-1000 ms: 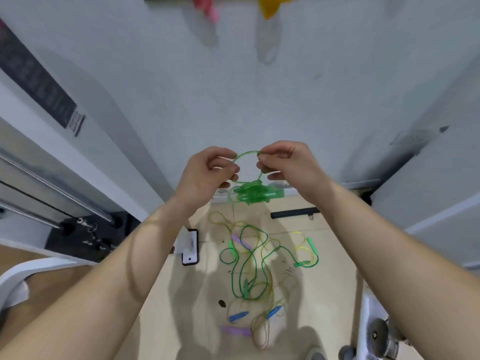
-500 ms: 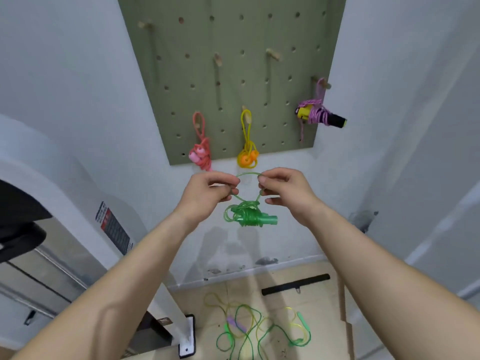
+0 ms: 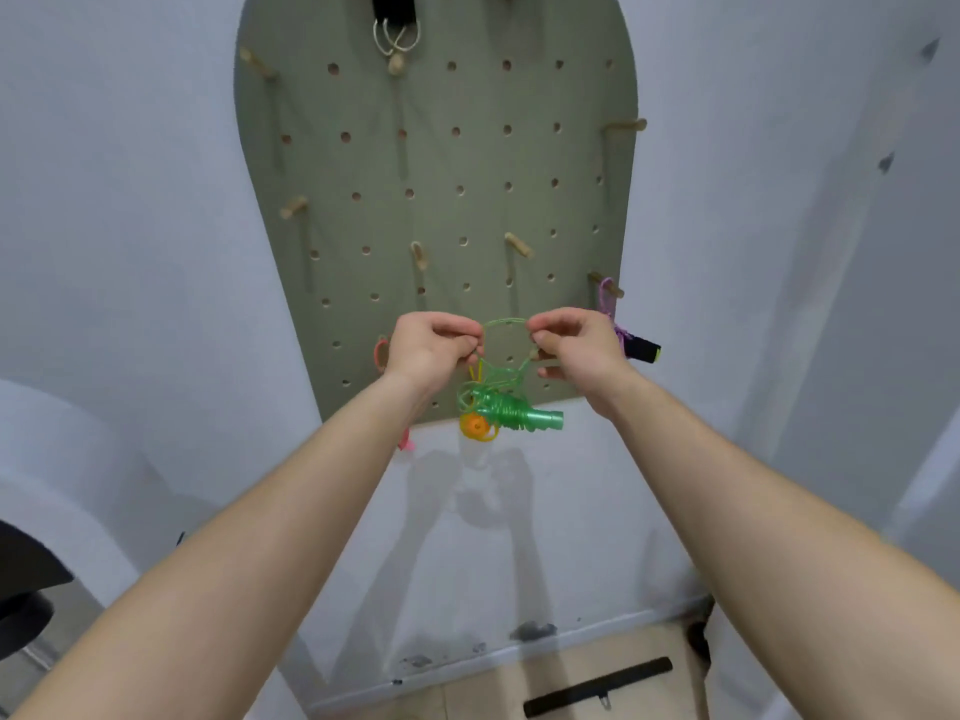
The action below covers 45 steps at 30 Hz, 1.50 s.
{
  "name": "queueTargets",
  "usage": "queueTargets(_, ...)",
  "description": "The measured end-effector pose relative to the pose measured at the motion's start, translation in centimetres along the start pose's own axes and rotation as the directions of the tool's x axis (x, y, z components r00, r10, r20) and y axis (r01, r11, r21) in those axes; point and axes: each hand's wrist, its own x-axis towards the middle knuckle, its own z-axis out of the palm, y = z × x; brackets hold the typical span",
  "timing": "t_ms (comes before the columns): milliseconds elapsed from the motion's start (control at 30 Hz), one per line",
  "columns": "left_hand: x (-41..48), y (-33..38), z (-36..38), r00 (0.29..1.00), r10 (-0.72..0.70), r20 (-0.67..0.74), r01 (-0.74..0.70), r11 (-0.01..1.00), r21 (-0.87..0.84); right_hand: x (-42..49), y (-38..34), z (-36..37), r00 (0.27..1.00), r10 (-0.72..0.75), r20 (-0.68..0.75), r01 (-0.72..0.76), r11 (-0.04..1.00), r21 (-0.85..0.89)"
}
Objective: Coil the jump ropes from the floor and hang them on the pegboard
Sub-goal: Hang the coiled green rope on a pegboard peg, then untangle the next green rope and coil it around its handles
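Observation:
A coiled green jump rope [image 3: 506, 407] hangs between my hands in front of the lower part of the olive pegboard [image 3: 436, 163]. My left hand [image 3: 434, 348] pinches one side of its top loop and my right hand [image 3: 574, 348] pinches the other side, holding the loop open. The green handles dangle below, wrapped in rope. Bare wooden pegs [image 3: 518, 245] stick out just above the loop. Behind the green bundle hangs a yellow rope with orange handles [image 3: 475, 426].
A pink rope [image 3: 381, 353] hangs at the board's lower left, partly behind my left wrist. A purple rope with a black-and-yellow handle [image 3: 636, 348] hangs at the lower right. A black bar [image 3: 597, 685] lies on the floor by the wall.
My view has tilted up from the floor to the pegboard. Both hands have raised the green coil closer to the board, still holding its loop open.

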Motion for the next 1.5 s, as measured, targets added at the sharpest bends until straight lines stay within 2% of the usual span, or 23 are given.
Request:
queueTargets(233,8.7,1.7,5.6,0.992,0.049,-0.115,-0.040,0.996,0.079,10.4,-0.8,-3.4,0.997,-0.070,0.035,0.071,0.997,-0.015)
queueTargets(467,17.2,1.1,9.5,0.969,0.030,-0.245,0.007,0.989,0.150,19.3,-0.5,-3.9,0.997,0.011,0.077,-0.014,0.999,0.038)
queueTargets(667,20.9,0.0,9.9,0.978,-0.059,-0.200,0.108,0.964,0.244,22.7,0.5,-2.3,0.986,0.076,0.149,-0.077,0.997,0.000)
queueTargets(867,21.1,-1.3,10.1,0.988,-0.100,-0.114,0.132,0.939,0.319,22.7,2.2,-2.1,0.966,0.027,0.259,0.037,0.970,-0.239)
queueTargets(1000,19.4,-1.6,8.5,0.992,-0.102,-0.080,0.125,0.919,0.373,21.3,2.6,-2.6,0.964,0.005,0.268,0.123,0.879,-0.460)
queueTargets(1067,18.0,-1.8,6.8,0.993,-0.100,-0.069,0.121,0.881,0.458,19.8,2.6,-2.8,0.961,0.010,0.277,0.155,0.810,-0.566)
queueTargets(1233,12.3,-2.0,1.6,0.996,-0.047,0.076,-0.030,0.623,0.782,14.7,1.6,-1.5,0.958,0.051,0.281,0.189,0.623,-0.759)
queueTargets(1400,6.0,-2.8,-4.7,0.974,-0.044,0.224,-0.185,0.425,0.886,7.7,-0.2,2.1,0.967,0.036,0.251,0.211,0.433,-0.876)
queueTargets(1500,2.1,-3.0,-8.3,0.957,-0.075,0.279,-0.233,0.368,0.900,3.2,-1.1,4.8,0.962,0.048,0.269,0.240,0.320,-0.917)
